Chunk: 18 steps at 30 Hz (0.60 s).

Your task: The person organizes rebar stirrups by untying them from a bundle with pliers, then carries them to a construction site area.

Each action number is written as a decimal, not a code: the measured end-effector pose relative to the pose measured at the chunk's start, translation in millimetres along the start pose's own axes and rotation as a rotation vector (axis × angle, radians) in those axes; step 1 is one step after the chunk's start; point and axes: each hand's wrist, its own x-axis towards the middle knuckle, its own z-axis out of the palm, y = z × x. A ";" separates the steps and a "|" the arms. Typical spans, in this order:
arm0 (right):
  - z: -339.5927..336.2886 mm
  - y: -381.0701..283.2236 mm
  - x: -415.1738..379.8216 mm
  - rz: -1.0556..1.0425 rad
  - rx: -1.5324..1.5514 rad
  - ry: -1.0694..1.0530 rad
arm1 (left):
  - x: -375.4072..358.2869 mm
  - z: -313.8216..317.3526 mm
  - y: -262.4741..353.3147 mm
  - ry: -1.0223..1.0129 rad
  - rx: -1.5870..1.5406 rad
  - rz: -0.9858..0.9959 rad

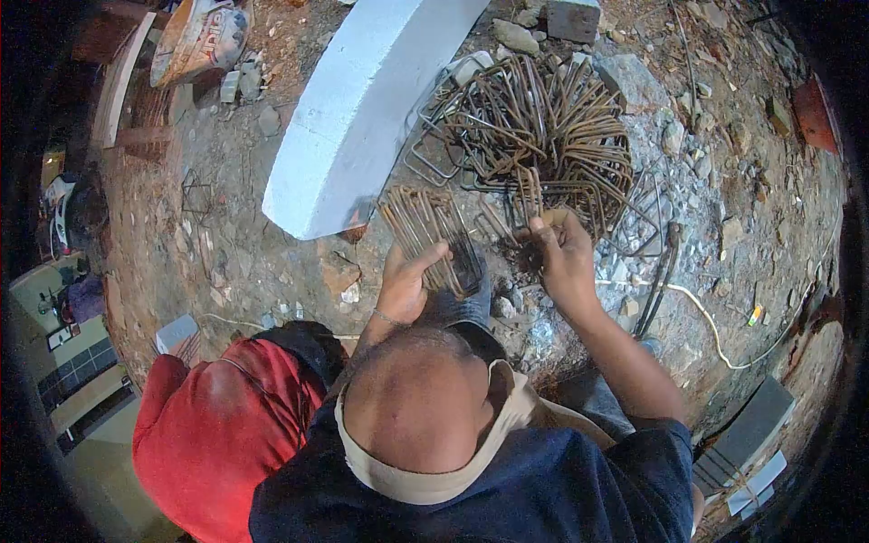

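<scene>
My left hand (405, 282) is closed round a bundle of rusty rebar stirrups (424, 231), its thumb lying across the bent rods. To the right, my right hand (563, 252) pinches a few narrow rebar stirrups (529, 192) at the near edge of a big pile. That pile of bent stirrups (552, 118) lies fanned out on the ground just beyond both hands. How many stirrups the right fingers hold is hard to make out.
A long pale block (362, 109) lies left of the pile. Stones and a grey brick (572, 20) sit behind it. Long-handled cutters or pliers (659, 281) and a white cable (711, 326) are at right. A person in a red top (231, 434) is close at left.
</scene>
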 end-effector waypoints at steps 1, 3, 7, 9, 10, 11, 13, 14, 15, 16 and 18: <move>-3.5 -0.8 -0.6 0.002 0.002 -0.006 | 0.0 -0.6 0.2 0.003 -0.010 -0.003; -8.8 -8.6 -2.5 -0.493 -0.644 0.180 | -1.0 -0.4 2.7 0.009 -0.016 -0.001; -10.5 -31.2 -2.0 -0.538 -0.473 0.355 | -3.0 3.0 5.1 0.011 -0.040 -0.003; -2.7 -33.1 5.8 -0.473 -0.341 0.365 | -2.0 2.8 3.7 -0.015 -0.030 0.012; 2.2 -24.1 8.4 -0.318 -0.232 0.249 | -3.3 3.8 4.1 -0.007 -0.040 0.011; 7.3 -14.0 10.9 -0.166 -0.123 0.131 | -3.3 5.0 4.7 0.001 -0.051 0.011; 19.8 12.5 5.6 0.022 -0.090 -0.031 | -0.4 1.3 3.5 -0.037 -0.122 -0.011; 28.7 24.8 5.5 0.027 -0.090 -0.031 | -1.6 -1.2 3.0 -0.063 -0.193 -0.037; 38.8 36.9 4.5 -0.061 -0.128 0.021 | -4.6 -3.7 2.5 -0.059 -0.191 -0.042; 47.7 47.8 4.9 -0.152 -0.166 0.074 | -6.5 -4.4 3.7 -0.094 -0.161 -0.055; 60.6 69.5 5.0 -0.084 -0.162 0.108 | -4.1 -6.2 2.3 -0.112 0.037 -0.036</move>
